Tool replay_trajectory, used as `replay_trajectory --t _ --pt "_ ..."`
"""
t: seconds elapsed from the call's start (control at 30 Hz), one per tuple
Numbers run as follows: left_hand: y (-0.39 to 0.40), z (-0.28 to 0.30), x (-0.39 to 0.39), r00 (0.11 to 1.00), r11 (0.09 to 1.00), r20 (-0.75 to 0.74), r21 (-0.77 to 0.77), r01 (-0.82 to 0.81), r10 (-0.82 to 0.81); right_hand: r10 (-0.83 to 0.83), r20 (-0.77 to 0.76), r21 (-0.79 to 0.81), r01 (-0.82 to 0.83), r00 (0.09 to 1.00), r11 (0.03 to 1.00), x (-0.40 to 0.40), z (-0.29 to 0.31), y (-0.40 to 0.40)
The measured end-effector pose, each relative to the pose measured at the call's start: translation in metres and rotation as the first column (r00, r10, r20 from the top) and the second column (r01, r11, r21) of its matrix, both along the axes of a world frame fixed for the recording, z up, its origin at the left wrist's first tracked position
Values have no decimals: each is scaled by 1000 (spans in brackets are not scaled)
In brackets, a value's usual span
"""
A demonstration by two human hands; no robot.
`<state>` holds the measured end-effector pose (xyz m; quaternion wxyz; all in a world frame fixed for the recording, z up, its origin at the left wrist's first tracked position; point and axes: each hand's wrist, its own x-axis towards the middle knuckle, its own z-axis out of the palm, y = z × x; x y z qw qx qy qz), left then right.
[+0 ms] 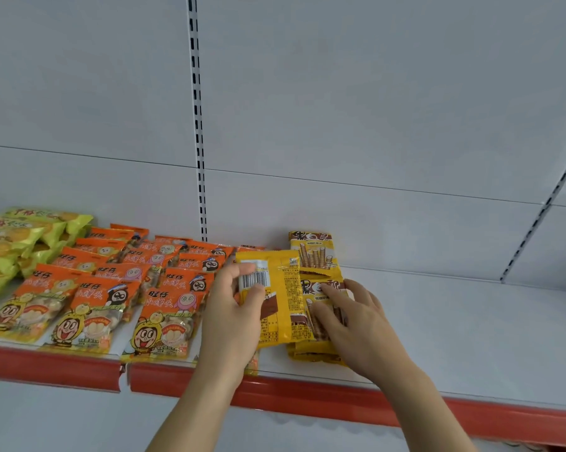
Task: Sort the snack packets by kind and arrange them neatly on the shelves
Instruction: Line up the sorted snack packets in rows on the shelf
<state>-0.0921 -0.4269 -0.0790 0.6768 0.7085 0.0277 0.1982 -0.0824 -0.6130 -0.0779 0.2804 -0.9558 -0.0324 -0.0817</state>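
Snack packets lie flat in three kinds on the white metal shelf with a red front strip [471, 327], and we count what we can. At the far left sit the yellow-green crinkly packets [20, 236], piled and cut by the frame edge, so we cannot give a sure number; at least five show. Next to them lie the orange packets printed with cartoon faces [89, 308], set in overlapping rows running back to the white rear panel [373, 109]; we count three in the front row and roughly a dozen in all, though the rear ones are partly hidden. A slotted white upright [198, 125] rises behind them.

To the right of the orange group are the yellow packets of chocolate wafer rolls. We make out one at the back lying face up [312, 252], a stack in front of it [321, 349] whose number we cannot tell, and one turned back side up, showing a white barcode label [276, 305].

Our left hand [234, 318] grips that turned packet at its left edge, thumb over the barcode label and fingers curled behind, holding it tilted above the shelf beside the stack. Our right hand [350, 316] rests with fingers spread and fairly straight on top of the stack, pressing it down. The two hands are apart, with the turned packet between them.
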Motion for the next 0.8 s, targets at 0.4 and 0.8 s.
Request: replay_trajectory --t 0.4,0.8 --pt "-26 20 -9 984 982 98 133 133 -146 -171 355 393 19 919 919 -29 29 11" --pt "-30 37 -15 984 984 82 -76 163 -157 -21 570 259 -155 822 953 -38 18 14"
